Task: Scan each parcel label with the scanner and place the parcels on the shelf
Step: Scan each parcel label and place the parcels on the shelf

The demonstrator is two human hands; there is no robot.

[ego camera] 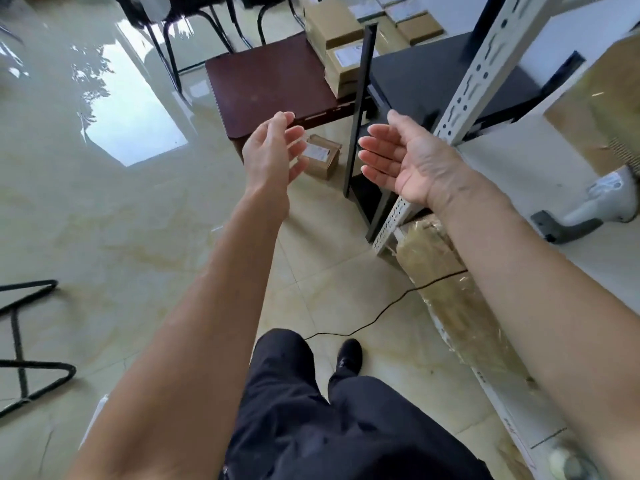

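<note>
Both my hands are held out in front of me with nothing in them. My left hand [272, 150] has relaxed fingers, and my right hand [401, 157] faces it, palm turned inward. Between and beyond them a small brown parcel [322, 155] with a white label lies on the floor beside the dark stool. The white scanner [588, 206] lies on the white shelf board [519, 168] at the right. A large taped parcel [602, 102] stands on that shelf, and another wrapped parcel [450, 292] sits on the level below.
A dark brown stool [270, 88] stands ahead, with stacked cardboard boxes [343, 46] behind it. A black rack [433, 77] adjoins the white perforated shelf post [485, 67]. A thin black cable [381, 313] runs across the glossy tiled floor. Black metal frames [24, 341] lie at the left.
</note>
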